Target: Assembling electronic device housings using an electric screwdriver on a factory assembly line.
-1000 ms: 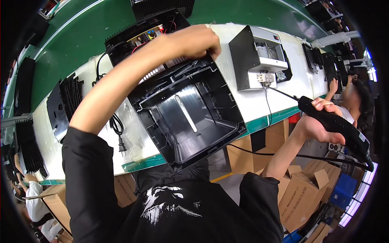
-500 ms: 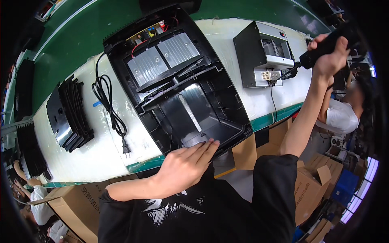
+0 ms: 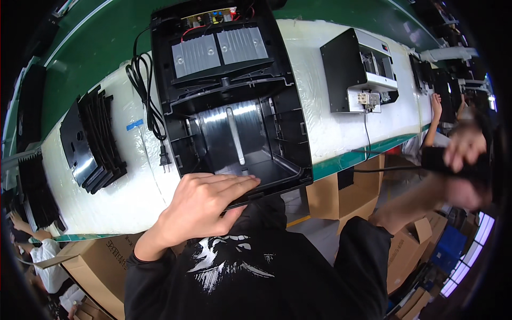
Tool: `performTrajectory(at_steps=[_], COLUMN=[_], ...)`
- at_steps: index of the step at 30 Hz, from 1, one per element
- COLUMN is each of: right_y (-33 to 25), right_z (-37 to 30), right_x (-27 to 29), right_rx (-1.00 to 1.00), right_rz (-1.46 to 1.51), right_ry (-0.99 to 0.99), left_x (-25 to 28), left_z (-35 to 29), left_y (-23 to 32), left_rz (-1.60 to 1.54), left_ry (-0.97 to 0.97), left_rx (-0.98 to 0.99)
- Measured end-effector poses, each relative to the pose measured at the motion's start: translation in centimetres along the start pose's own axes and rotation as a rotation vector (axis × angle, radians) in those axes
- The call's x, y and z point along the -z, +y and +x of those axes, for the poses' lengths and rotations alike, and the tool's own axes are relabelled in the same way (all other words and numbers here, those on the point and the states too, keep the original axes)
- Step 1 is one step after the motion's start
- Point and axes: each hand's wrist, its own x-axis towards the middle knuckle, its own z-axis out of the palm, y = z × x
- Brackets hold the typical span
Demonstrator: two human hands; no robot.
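A large black plastic housing (image 3: pixel 296 106) stands across the bench in front of me, its near compartment open. Two ribbed silver metal plates (image 3: pixel 196 56) sit in its far half, beyond them a circuit board (image 3: pixel 213 19) with red wires. My left hand (image 3: pixel 200 200) grips the housing's near rim, long fingers laid over it and thumb on the outer side. At the far right, my right hand (image 3: pixel 463 186) is smeared by motion. It is closed round a black corded handheld object (image 3: pixel 440 159) whose kind I cannot make out.
Left of the housing lie a coiled black power cord (image 3: pixel 153 117) and stacked black plastic panels (image 3: pixel 98 144). A black and silver bench device (image 3: pixel 346 72) with a socket stands to the right. Cardboard boxes (image 3: pixel 341 197) stand below the bench edge. Other people (image 3: pixel 48 261) work at both sides.
The housing has turned to stand straighter before me, and my left hand has moved left with its rim. My right hand has lowered, carrying the black corded object away from the bench device.
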Motion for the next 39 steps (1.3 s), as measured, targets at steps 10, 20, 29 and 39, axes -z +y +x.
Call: performTrajectory(at_steps=[10,20,29,39], right_y=[-1.1,4.5,5.0,5.9], right_z=[-4.5,-4.7,-5.6,-6.3], right_x=[-6.3,-10.2,-8.9,-12.7], right_rx=[0.438,-0.005,-0.161,-0.078], right_rz=[0.487,0.019,0.124,0.175], right_ry=[-0.109,-0.108,-0.337,0.056], left_x=[-1.0,-1.0,-1.0,-1.1], left_z=[0.1,0.2,0.0,0.0], left_y=[0.1,0.1,0.0,0.0], left_rz=[0.072,0.049,0.046,0.058], left_ry=[0.029,0.057,0.056,0.064], left_rx=[-0.018,0.023,0.024,0.015])
